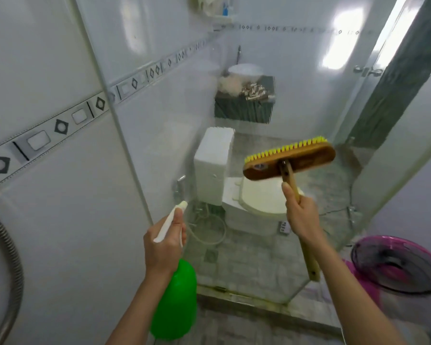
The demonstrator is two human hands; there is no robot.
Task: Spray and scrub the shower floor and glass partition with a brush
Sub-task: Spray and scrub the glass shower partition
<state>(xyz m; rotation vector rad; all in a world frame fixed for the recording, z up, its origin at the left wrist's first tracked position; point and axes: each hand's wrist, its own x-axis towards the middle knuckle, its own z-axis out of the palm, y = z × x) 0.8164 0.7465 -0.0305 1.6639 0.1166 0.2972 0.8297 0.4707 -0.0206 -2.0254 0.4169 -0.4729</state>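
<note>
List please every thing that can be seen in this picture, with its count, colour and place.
bottle: 1, green with a white spray head, lower middle, in the left hand
brush: 1, wooden with yellow bristles, raised right of centre, in the right hand
glass: 1 partition, clear, across the middle
toilet: 1, white, behind the glass, centre
basket: 1, dark green, behind the toilet, with cloth on top
hose: 1, metal grey, left edge by the wall
fan: 1, pink with a dark grille, lower right, low down
left hand: 1, grips the spray head of the bottle
right hand: 1, grips the brush handle
</note>
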